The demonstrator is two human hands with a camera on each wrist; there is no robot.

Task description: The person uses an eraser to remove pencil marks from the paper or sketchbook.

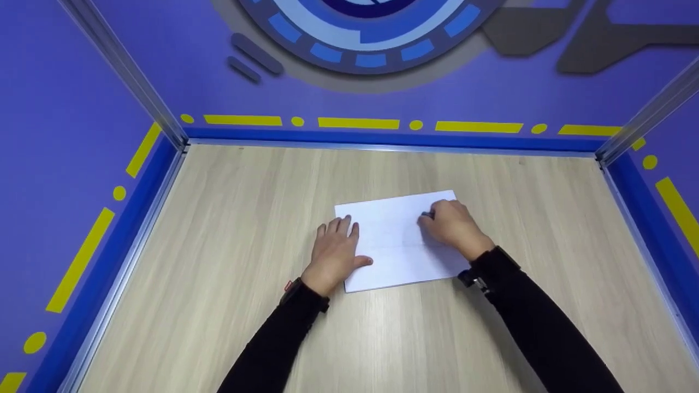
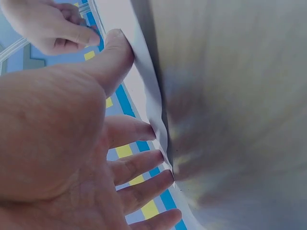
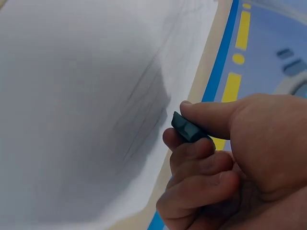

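A white sheet of paper (image 1: 390,267) lies slightly turned on the table, with faint grey pencil-like lines on it in the right wrist view. Spread fingers of my left hand (image 1: 334,254) rest on the sheet's left edge, the thumb reaching inward over it. In the left wrist view, the paper edge buckles a little beside the left fingertips (image 2: 160,132). My right hand (image 1: 454,225) is over the upper right part of the sheet. Between its thumb and curled fingers it pinches a small dark eraser-like block (image 3: 188,128), whose slanted end sticks out toward the paper.
The light wood-grain table (image 1: 229,229) surrounds the sheet. Blue panels with yellow dashes (image 1: 359,123) and metal edging (image 1: 382,147) bound it at the back and both sides. Both forearms wear black sleeves (image 1: 273,344) with devices strapped at the wrists.
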